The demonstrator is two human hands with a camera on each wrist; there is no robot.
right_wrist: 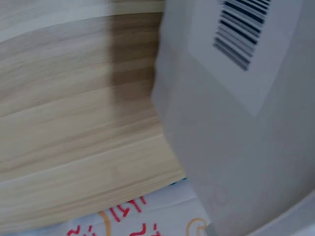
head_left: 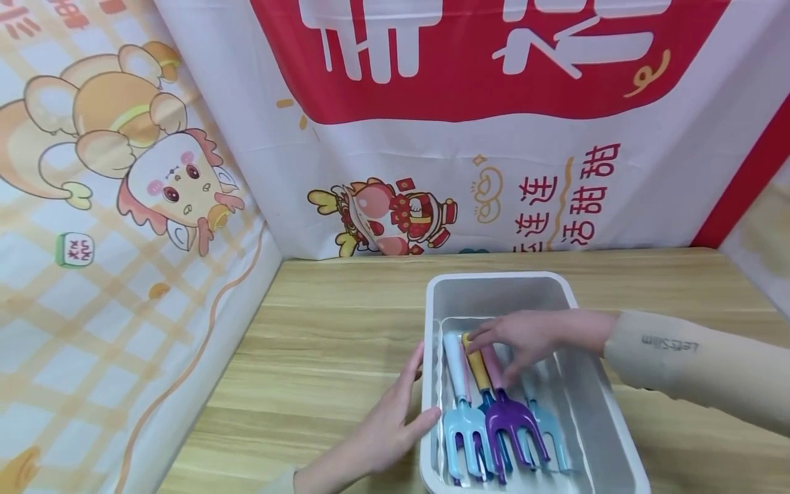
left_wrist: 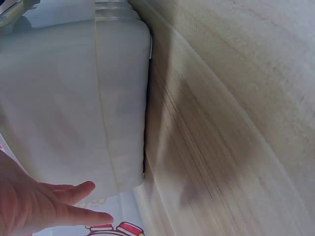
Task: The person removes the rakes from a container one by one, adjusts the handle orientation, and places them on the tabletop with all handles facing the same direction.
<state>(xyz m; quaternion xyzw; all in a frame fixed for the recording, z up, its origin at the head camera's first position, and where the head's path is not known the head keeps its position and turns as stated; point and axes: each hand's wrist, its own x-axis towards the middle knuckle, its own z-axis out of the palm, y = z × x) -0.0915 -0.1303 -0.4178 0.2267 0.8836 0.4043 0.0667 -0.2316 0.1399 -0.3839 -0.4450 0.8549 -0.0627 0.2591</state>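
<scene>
A grey-white plastic bin (head_left: 589, 412) holds several small garden hand forks. A light blue fork (head_left: 464, 415) with a pale handle lies at its left. Right of that is a yellow handle (head_left: 476, 370) with a dark blue metal part below it. A purple fork (head_left: 511, 415) with a pink handle lies over others, and another light blue fork (head_left: 549, 425) is at the right. My right hand (head_left: 527, 334) reaches in over the rim, fingers spread across the yellow and pink handles. My left hand (head_left: 391, 418) rests beside the bin's left wall, fingers extended along it.
The bin stands on a wood-grain table (head_left: 327, 357). A printed cloth (head_left: 382, 158) hangs behind the table, and another cartoon-printed cloth (head_left: 154, 295) runs along the left. In the right wrist view, a barcode label (right_wrist: 243, 32) is stuck to the bin's outer wall.
</scene>
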